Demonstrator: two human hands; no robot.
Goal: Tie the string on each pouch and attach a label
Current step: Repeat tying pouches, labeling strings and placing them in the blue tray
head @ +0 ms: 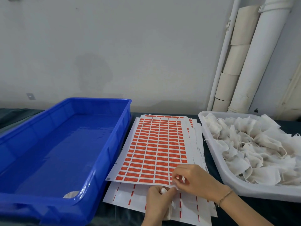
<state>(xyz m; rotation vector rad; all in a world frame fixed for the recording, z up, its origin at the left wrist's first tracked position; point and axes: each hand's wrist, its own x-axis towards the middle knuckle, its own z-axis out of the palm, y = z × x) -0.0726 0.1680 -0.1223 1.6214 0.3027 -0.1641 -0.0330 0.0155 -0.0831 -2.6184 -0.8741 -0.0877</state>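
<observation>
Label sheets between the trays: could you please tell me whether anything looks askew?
Yes: the label sheets are fanned out unevenly, the top one askew over the rest. One pouch string also trails over the white tray at its rim.

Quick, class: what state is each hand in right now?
Left hand: grips a white pouch.
Right hand: pinches what looks like a red label at the pouch's top.

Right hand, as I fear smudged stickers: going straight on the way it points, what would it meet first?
Probably the orange label sheet, which lies right ahead of the right hand; beyond it stands the blue crate. Its height above the sheet is unclear.
</observation>
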